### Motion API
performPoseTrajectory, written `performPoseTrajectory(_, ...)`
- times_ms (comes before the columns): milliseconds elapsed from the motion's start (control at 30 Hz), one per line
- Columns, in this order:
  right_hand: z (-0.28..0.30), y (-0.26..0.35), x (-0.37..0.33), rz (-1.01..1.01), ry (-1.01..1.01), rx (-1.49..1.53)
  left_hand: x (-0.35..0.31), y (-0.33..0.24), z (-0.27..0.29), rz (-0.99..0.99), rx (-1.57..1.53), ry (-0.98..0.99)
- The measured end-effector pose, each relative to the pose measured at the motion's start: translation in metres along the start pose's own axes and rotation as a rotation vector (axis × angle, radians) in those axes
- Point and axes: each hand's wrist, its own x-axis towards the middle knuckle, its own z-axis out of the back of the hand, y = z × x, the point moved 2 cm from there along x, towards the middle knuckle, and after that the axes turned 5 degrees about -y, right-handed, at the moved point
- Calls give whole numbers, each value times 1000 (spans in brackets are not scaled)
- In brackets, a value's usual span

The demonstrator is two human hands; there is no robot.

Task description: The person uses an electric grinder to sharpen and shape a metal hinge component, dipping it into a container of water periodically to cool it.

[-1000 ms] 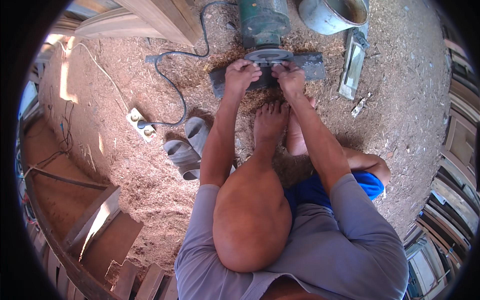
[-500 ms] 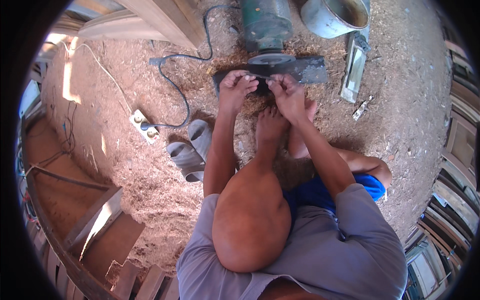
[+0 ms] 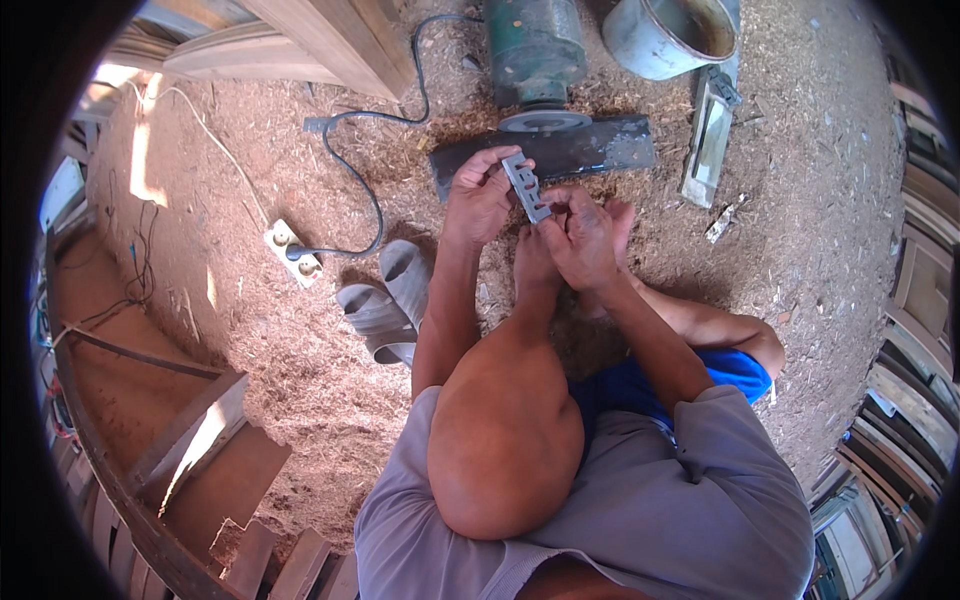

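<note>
A short, flat grey slotted metal blade [image 3: 524, 186] is held slantwise between my hands, its broad face and notches turned up toward me. My left hand [image 3: 480, 198] pinches its upper end, thumb and fingers closed. At the lower end, my right hand [image 3: 580, 235] grips it with the fingers curled. Just beyond the blade is the disc-shaped grinding wheel [image 3: 545, 122] on a green electric motor [image 3: 535, 60]; blade and wheel are apart. A dark flat board [image 3: 615, 145] lies on the ground below the wheel.
A metal pot [image 3: 650, 45] stands right of the motor, near a narrow wood-and-metal piece [image 3: 706, 150]. A black cable [image 3: 372, 185] runs to a power strip [image 3: 292, 252] at left. Grey sandals [image 3: 375, 310] lie beside my left forearm. Timber [image 3: 320, 40] leans at the top left.
Both hands have drawn the blade back from the wheel toward me. It has turned from edge-on to slanting face-up, the right hand now lower than the left.
</note>
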Motion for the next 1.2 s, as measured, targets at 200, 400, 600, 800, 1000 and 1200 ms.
performPoseTrajectory(200, -3, -12, -4, -127, -5, 182, 0, -1, -2, -2, 39, 14)
performPoseTrajectory(400, -4, -15, -4, -155, -5, 206, 0, 1, 3, 15, 32, -11)
performPoseTrajectory(600, -4, -12, -3, -107, -1, 159, -1, 3, 7, 27, 9, -15)
performPoseTrajectory(800, -5, -10, -2, -101, -9, 150, -1, 7, 8, 61, -24, -45)
performPoseTrajectory(1000, -6, -2, -2, -74, -12, 186, -2, 9, 11, 67, -33, -67)
performPoseTrajectory(1200, -6, -12, 1, -65, -71, 235, 0, 12, 9, 102, -67, -94)
